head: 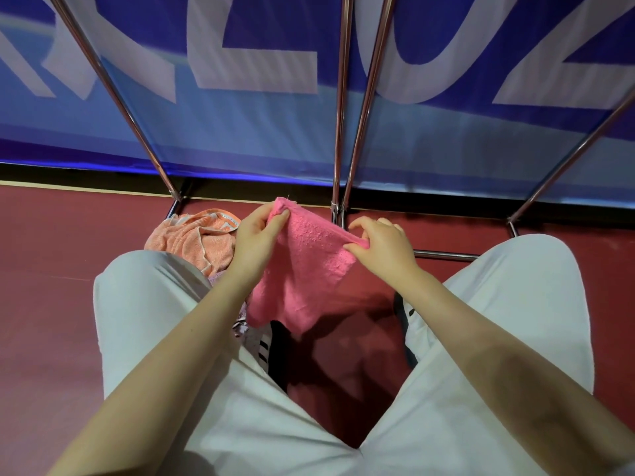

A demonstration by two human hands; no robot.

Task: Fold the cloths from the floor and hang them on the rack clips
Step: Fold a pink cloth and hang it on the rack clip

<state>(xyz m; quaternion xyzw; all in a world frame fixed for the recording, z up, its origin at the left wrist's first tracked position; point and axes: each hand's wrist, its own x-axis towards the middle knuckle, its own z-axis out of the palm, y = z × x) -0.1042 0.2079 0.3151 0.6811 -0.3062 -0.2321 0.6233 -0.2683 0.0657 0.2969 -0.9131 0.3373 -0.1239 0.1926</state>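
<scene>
Here a pink cloth [302,266] of nubby terry hangs in the air between the person's knees, above the dark red floor [44,304]. Its top edge is pulled taut at a slant, the left corner higher than the right, and the lower edge droops in soft, uneven lobes. The left hand [256,235] pinches the upper left corner between thumb and curled fingers; the right hand [381,242] pinches the upper right corner the same way. An orange cloth [196,242] lies crumpled on the floor just beside the left knee, near the foot of the metal rack [340,132].
</scene>
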